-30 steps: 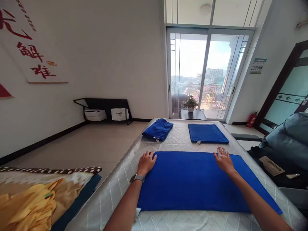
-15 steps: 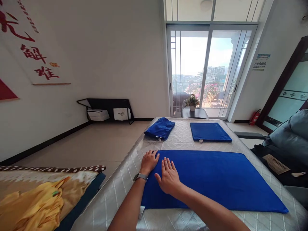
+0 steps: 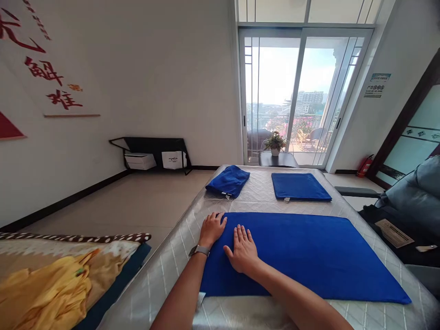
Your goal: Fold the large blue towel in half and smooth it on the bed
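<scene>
A large blue towel (image 3: 302, 256) lies flat and smooth on the bed, with a pale tag at its near left corner. At its far left corner rests my left hand (image 3: 212, 229), fingers over the edge and thumb on the cloth; a watch is on that wrist. My right hand (image 3: 243, 248) lies flat on the towel a little to the right, palm down with fingers stretched out. Beyond the hands are a loosely bunched blue cloth (image 3: 228, 181) on the left and a neatly folded blue towel (image 3: 300, 187) on the right.
The bed's silvery quilted mattress (image 3: 165, 270) surrounds the towels. To the left, yellow clothing (image 3: 51, 288) lies on another bedding surface. A potted plant (image 3: 275, 143) stands on a chair by the glass door. Dark bags and a grey sofa (image 3: 419, 197) are at the right.
My right hand has slid slightly to the right over the towel. My left hand stays at the corner. The view has tilted down a little.
</scene>
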`<state>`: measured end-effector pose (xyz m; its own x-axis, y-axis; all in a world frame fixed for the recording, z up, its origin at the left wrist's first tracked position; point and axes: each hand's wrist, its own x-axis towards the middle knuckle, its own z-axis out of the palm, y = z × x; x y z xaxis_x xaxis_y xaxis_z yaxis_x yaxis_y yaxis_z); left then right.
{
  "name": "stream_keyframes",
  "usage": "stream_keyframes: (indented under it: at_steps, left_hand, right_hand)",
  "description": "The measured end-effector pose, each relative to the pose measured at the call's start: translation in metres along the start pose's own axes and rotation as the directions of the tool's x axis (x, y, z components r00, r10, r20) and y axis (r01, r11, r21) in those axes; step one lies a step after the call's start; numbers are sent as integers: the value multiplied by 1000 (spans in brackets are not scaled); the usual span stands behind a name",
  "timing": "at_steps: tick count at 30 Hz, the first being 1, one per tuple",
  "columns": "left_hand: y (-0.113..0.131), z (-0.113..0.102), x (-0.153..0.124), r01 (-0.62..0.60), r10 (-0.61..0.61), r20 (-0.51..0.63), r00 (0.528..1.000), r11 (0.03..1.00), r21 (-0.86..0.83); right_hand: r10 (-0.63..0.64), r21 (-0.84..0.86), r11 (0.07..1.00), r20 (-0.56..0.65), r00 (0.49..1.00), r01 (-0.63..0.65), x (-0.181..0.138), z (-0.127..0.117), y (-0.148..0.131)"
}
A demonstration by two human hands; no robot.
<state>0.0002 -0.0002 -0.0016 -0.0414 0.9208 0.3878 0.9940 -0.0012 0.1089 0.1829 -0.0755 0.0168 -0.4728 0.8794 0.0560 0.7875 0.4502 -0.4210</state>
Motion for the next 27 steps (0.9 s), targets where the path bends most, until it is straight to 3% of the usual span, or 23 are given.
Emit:
stream_keyframes:
  at_steps: [11, 27]
  left_hand:
    - [0, -1, 1, 10, -10, 25, 1000, 1000, -17]
    - [0, -4, 0, 17, -15, 46, 999, 999, -44]
  right_hand:
    - [179, -87, 980, 17, 984, -177, -12, -29, 57]
    - [323, -189, 928, -23, 946, -322, -66, -80, 167]
